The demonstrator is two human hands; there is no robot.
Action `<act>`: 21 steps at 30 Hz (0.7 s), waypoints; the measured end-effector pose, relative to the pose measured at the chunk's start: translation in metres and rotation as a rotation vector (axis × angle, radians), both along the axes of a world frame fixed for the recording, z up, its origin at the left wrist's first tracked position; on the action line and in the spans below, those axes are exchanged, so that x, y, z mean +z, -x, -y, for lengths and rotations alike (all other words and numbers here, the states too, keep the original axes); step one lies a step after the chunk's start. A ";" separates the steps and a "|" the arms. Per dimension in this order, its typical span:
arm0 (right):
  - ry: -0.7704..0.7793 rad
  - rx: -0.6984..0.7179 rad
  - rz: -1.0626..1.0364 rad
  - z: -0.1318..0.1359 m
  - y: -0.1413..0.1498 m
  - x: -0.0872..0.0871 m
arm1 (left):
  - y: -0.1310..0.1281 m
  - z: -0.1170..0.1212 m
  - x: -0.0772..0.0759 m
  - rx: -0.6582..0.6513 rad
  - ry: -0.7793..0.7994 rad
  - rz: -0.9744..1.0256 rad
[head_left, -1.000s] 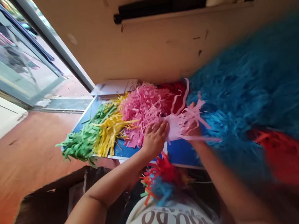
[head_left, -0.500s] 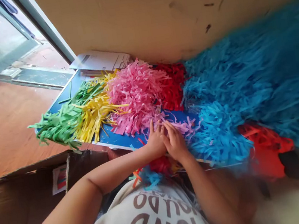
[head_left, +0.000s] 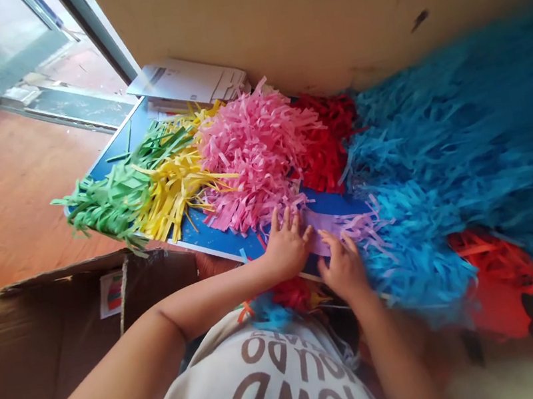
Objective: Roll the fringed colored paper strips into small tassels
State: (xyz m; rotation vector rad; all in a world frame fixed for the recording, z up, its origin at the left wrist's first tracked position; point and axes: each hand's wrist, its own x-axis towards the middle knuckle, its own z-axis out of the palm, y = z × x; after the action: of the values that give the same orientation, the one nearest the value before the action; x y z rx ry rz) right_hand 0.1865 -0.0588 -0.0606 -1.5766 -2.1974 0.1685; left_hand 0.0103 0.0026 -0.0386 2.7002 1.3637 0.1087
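Note:
A sheet of lilac paper (head_left: 322, 226) with a cut fringe lies at the near edge of the blue table (head_left: 207, 239). My left hand (head_left: 288, 246) lies flat on its left part, fingers spread. At its lower right edge is my right hand (head_left: 343, 268), fingers bent and apart, the tips touching the paper. Fringed pink paper (head_left: 259, 153) is heaped just beyond my left hand. Light blue fringed paper (head_left: 409, 237) lies right of my right hand. Small red scraps (head_left: 292, 294) show below my wrists, in my lap.
Green (head_left: 115, 200) and yellow fringe (head_left: 170, 198) cover the table's left end. Dark red fringe (head_left: 326, 143) lies by the wall, near a stack of papers (head_left: 191, 80). A large blue fringe heap (head_left: 462, 128) fills the right. A cardboard box (head_left: 59, 327) stands at lower left.
My hands were together over the lilac paper; now they are apart, the right one shifted right and nearer me. More of the flat lilac sheet shows. The view has shifted slightly.

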 end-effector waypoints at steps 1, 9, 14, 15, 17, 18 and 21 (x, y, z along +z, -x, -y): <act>0.005 -0.025 -0.013 -0.004 0.000 -0.006 | 0.008 -0.004 0.001 0.022 -0.010 0.010; 0.028 -0.067 -0.082 -0.019 -0.027 -0.004 | 0.062 -0.011 0.048 0.185 -0.048 0.077; 0.117 -0.036 -0.145 -0.023 -0.033 0.002 | 0.014 -0.019 0.039 -0.225 0.174 0.097; 0.143 -0.045 -0.164 -0.025 -0.036 0.002 | 0.007 -0.026 0.031 -0.207 0.221 0.085; 0.188 -0.090 -0.188 -0.030 -0.040 0.002 | 0.002 -0.040 0.014 -0.136 0.282 0.104; 0.203 -0.120 -0.191 -0.033 -0.042 0.002 | 0.003 -0.046 0.007 -0.102 0.295 0.128; 0.235 -0.233 -0.161 -0.043 -0.043 0.003 | 0.006 -0.055 -0.006 0.015 0.275 0.189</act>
State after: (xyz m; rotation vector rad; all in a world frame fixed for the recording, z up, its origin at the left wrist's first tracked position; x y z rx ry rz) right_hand 0.2298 -0.0161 -0.0577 -1.8600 -1.9096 0.4804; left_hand 0.0042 0.0578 -0.0441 2.3877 1.2440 0.1604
